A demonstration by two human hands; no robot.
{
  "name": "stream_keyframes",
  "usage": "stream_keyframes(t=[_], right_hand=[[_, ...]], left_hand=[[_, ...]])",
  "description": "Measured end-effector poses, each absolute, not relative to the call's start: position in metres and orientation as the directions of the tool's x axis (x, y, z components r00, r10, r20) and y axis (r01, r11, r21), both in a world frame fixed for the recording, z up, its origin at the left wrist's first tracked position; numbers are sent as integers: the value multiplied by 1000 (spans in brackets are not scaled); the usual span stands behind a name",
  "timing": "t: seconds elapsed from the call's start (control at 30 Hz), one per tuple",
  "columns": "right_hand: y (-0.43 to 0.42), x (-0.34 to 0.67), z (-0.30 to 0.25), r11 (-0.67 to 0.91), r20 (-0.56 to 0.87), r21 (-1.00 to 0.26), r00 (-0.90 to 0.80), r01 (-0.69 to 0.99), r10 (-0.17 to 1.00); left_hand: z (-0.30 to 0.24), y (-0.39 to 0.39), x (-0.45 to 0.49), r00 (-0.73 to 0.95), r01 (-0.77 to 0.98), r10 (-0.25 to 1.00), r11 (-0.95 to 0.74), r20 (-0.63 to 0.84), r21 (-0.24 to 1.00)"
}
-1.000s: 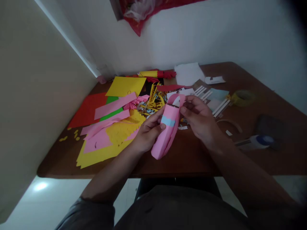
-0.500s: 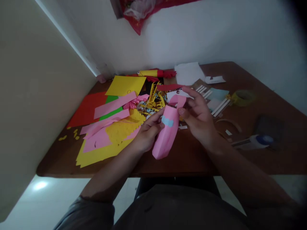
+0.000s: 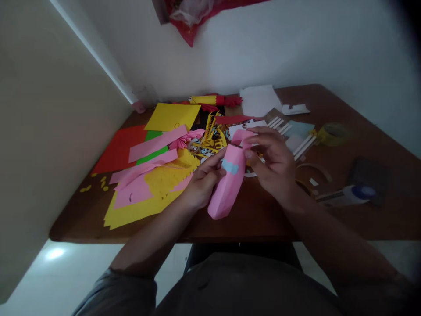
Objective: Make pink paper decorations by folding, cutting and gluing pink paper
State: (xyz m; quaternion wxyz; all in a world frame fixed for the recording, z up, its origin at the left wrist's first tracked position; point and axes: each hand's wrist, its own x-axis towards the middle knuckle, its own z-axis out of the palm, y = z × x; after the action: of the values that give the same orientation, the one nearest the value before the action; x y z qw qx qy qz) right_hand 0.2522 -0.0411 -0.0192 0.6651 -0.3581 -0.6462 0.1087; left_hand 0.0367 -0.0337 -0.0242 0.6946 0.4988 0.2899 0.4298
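A pink paper tube (image 3: 227,188) with a small light-blue patch (image 3: 229,166) is held above the brown table (image 3: 362,219). My left hand (image 3: 202,182) grips the tube's side, fingers curled around it. My right hand (image 3: 274,164) pinches a curled pink paper strip (image 3: 241,135) at the tube's upper end, thumb pressed near the rim.
Sheets of yellow (image 3: 173,116), red (image 3: 121,147), green and pink paper (image 3: 158,142) lie at the left. A heap of cut scraps (image 3: 210,138) sits behind the hands. White sticks (image 3: 304,147), a tape roll (image 3: 332,133), a glue bottle (image 3: 345,195) and white paper (image 3: 259,100) lie to the right.
My right hand has shifted left and closed over the pink strip at the tube's top, curling it down. The left hand and tube have hardly moved.
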Motion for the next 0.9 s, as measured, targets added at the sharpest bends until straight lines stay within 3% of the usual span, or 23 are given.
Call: stream_keyframes(t=[0.27,0.5,0.9], right_hand=[[-44,255,-12,735,824,-529,52,424,564],[-44,258,-15,737,822,-522,23,429,569],[-43,254,-12,714,764,-627,72,311,641]], left_hand=[[-17,-37,38,537,-366,843,266,-32,892],[-16,-38,39,535,-375,845,253,-15,892],[-15,-37,38,509,-356,861,206,4,911]])
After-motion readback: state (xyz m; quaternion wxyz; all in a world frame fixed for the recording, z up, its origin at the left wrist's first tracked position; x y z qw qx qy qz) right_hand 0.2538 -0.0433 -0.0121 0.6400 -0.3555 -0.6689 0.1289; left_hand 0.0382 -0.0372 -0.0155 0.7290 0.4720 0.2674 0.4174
